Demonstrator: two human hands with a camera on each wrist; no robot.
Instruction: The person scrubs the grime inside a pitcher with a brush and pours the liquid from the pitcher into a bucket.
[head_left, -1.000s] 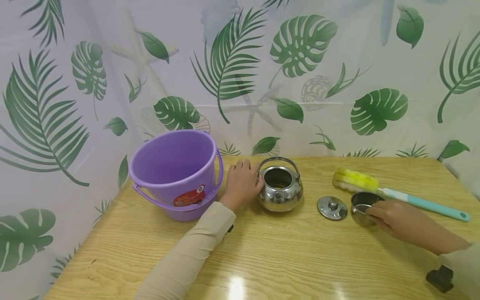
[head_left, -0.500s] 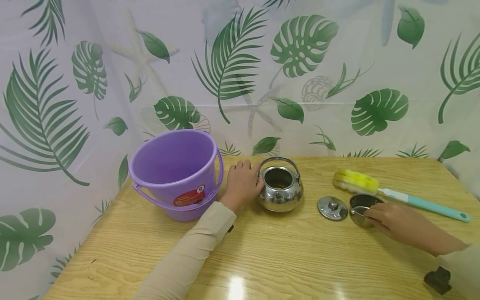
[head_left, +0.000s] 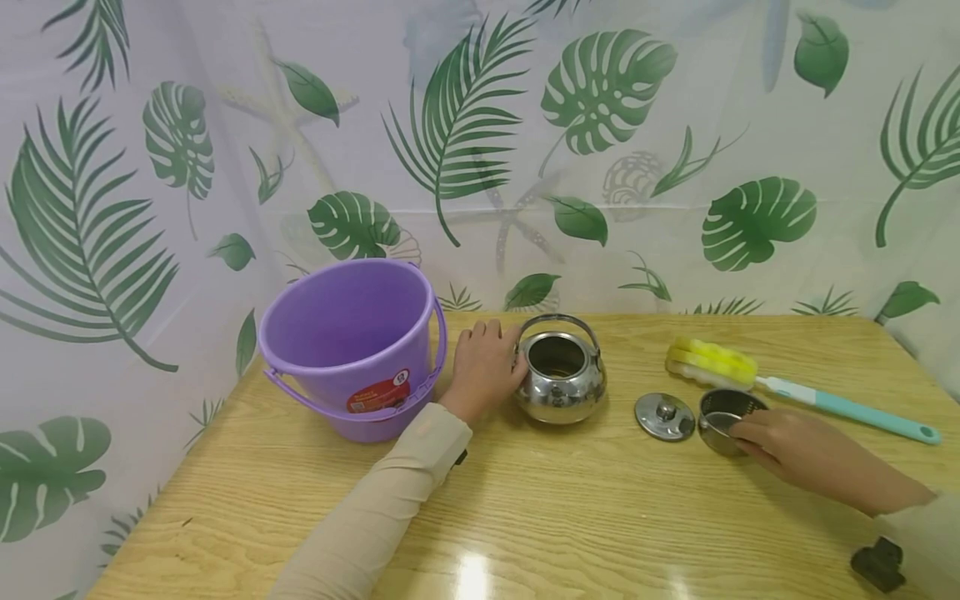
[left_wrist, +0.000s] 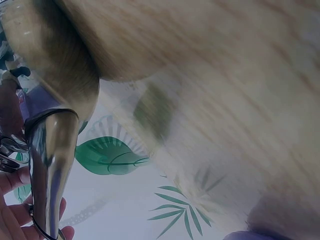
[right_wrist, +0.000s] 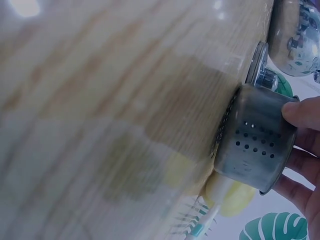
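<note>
A shiny steel teapot (head_left: 561, 396) stands lidless on the table, its hoop handle raised. My left hand (head_left: 486, 367) holds it at the left side; in the left wrist view, fingers (left_wrist: 17, 215) show behind the tapered spout (left_wrist: 51, 165). To the right, my right hand (head_left: 798, 450) pinches the rim of a perforated steel tea strainer (head_left: 722, 433). Seen from the right wrist, the strainer (right_wrist: 257, 137) has its base at the tabletop, with the thumb (right_wrist: 302, 114) on one side of the rim and fingers on the other. The teapot lid (head_left: 664, 417) lies beside the strainer, knob up.
A purple bucket (head_left: 390, 375) stands left of the teapot, its handle hanging down at the front. Behind the strainer lies a yellow sponge brush (head_left: 712, 363) with a white and teal handle (head_left: 855, 407). A leaf-patterned sheet (head_left: 480, 167) hangs behind the wooden table (head_left: 570, 517).
The strainer has shifted very slightly left and towards me, with my right hand still on its rim. My left hand and the teapot stay in place.
</note>
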